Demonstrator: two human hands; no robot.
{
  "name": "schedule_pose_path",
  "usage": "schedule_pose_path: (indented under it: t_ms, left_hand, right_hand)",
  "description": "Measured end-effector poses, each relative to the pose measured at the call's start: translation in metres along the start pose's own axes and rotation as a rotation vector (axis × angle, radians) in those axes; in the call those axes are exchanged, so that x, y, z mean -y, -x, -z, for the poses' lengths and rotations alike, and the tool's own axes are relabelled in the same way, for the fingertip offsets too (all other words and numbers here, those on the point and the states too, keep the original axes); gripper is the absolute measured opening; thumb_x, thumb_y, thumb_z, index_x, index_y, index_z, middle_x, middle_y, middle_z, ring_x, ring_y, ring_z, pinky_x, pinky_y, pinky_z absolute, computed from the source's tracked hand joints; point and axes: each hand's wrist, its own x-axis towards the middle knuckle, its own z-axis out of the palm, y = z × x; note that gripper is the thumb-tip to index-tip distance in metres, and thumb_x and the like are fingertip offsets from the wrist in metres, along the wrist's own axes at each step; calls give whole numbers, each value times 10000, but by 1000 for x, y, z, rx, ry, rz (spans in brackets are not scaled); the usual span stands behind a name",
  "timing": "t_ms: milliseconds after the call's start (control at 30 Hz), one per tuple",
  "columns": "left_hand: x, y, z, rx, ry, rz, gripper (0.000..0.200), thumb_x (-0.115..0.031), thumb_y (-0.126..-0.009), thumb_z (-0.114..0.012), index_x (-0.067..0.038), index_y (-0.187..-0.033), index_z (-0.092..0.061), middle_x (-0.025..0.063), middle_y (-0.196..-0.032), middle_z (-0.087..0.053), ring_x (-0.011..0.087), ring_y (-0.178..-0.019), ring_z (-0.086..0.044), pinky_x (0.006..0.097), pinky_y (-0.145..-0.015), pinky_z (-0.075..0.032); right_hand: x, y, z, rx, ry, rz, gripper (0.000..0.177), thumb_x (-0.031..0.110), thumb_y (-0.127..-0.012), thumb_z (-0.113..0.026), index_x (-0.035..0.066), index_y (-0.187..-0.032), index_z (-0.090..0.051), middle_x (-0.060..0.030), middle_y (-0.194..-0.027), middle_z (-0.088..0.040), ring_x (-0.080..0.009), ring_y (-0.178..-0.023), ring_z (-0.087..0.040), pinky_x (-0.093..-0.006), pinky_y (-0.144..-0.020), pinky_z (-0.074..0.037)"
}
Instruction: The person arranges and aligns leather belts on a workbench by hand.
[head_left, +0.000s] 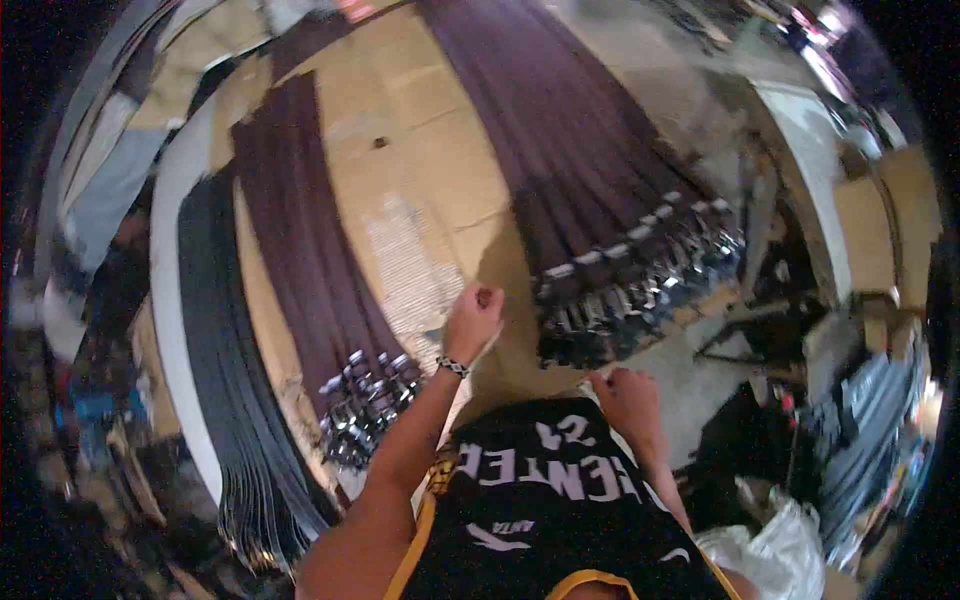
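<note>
My left hand (474, 325), with a patterned band at the wrist, is closed above the cardboard-covered table (420, 115). A small dark spot shows inside its curled fingers; I cannot make out what it is. My right hand (630, 402) is closed near the table's front edge, by my black jersey (540, 490); whatever it may hold is hidden. To the right of my left hand lies a wide row of dark brown belts (570, 120) with shiny metal buckles (640, 285). On the other side is a narrower brown bundle (300, 220), its buckles (370, 400) close to my left forearm.
A bundle of black straps (225, 330) lies along the table's left side, its ends hanging over the front edge. On the right are a cardboard box (880, 225), a stack of grey strips (855, 440) and a clear plastic bag (770, 550).
</note>
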Motion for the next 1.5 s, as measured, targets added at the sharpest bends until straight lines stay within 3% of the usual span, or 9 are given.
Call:
schedule_pose_path:
  t_ms: [167, 300, 500, 733, 833, 1000, 1167, 1300, 1500]
  left_hand:
    - [53, 58, 88, 24, -824, 313, 391, -404, -840, -679, -56, -1018, -674, 172, -925, -704, 319, -890, -704, 442, -712, -577]
    - [94, 106, 137, -52, -910, 502, 588, -514, -780, -731, 11, -1022, -625, 177, -930, -710, 321, -868, -712, 427, -731, -576]
    - [127, 128, 146, 109, -846, 382, 446, -386, -776, -721, 7, -971, -639, 215, -893, -703, 378, -863, -701, 469, -757, -569]
    - [82, 109, 194, 88, -328, 448, 349, -347, -710, -705, -5, -735, -641, 236, -793, -670, 386, -822, -677, 463, -712, -542]
    - [124, 101, 185, -35, -471, 316, 367, -346, -724, -715, 5, -701, -610, 213, -704, -653, 374, -728, -674, 448, -656, -537]
    - [35, 98, 180, 27, 107, 285, 309, -239, -851, -739, 1, -704, -611, 2, -542, -536, 65, -499, -480, 271, -454, -373]
    - [-76, 116, 137, 337, -202, 78, 411, -384, -832, -755, 19, -877, -687, 142, -734, -672, 203, -633, -612, 348, -595, -486]
    - [-94, 131, 119, 428, 62, -98, 452, -410, -845, -735, 35, -900, -676, 143, -802, -689, 218, -695, -652, 350, -667, -520]
    - [-36, 83, 133, 124, 729, 438, 532, -517, -1003, -471, -15, -965, -644, 84, -732, -669, 112, -644, -639, 285, -509, -469]
  right_hand:
    - [10, -2, -1, 175, 12, 88, 418, 412, -893, -627, 4, -821, -686, -238, -805, -673, -409, -794, -655, -513, -709, -503]
    - [19, -5, -5, 232, 92, 210, 356, 376, -886, -638, 27, -933, -687, -211, -819, -689, -403, -808, -661, -513, -722, -509]
    - [33, -19, -18, 224, 24, 418, 323, 343, -881, -642, 55, -1023, -679, -182, -845, -706, -393, -824, -669, -503, -739, -520]
    - [57, -24, -1, 290, -65, 493, 314, 307, -898, -622, 30, -1040, -659, -166, -874, -713, -377, -830, -679, -481, -743, -532]
    - [61, -29, -18, 323, -98, 538, 323, 317, -906, -624, 26, -1042, -653, -175, -871, -706, -378, -829, -674, -470, -734, -535]
    - [93, -38, -27, 388, -447, 662, 403, 380, -959, -578, 11, -1108, -642, -150, -914, -706, -292, -815, -684, -406, -730, -542]
    - [120, -67, -81, 787, -1331, 97, 500, 449, -978, -565, 9, -1209, -630, -64, -993, -687, -148, -861, -615, -337, -738, -524]
    - [125, -69, -59, 734, -1151, 257, 430, 337, -956, -631, 5, -1229, -624, -40, -1008, -680, -120, -870, -611, -293, -761, -509]
    - [108, -55, 1, 566, -1257, 335, 349, 202, -968, -611, 2, -1254, -597, -19, -938, -664, -78, -848, -586, -273, -774, -479]
